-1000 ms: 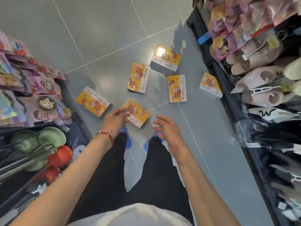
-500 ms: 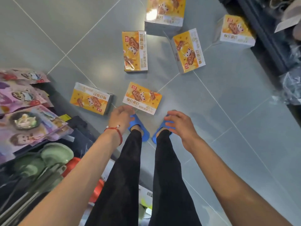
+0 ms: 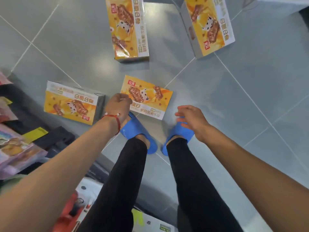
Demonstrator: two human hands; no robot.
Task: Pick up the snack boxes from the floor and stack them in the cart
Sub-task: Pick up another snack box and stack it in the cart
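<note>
Several yellow snack boxes lie on the grey tiled floor. The nearest snack box lies flat just ahead of my feet. My left hand, with a red string at the wrist, is down at that box's left edge, its fingers curled over the edge and hidden under the hand. My right hand hovers with spread fingers above my right foot, a little apart from the box's lower right corner. Another box sits to the left, and two more boxes lie farther ahead. No cart is in view.
My feet in blue slippers stand directly behind the nearest box. A low shelf with colourful packets runs along the left edge. Red and white packaged goods lie at the bottom. Bare floor tiles stretch to the right.
I have bent lower, so the boxes look much closer. My left hand has moved from the nearest box's lower left corner onto its left edge. My right hand stays spread over my right foot.
</note>
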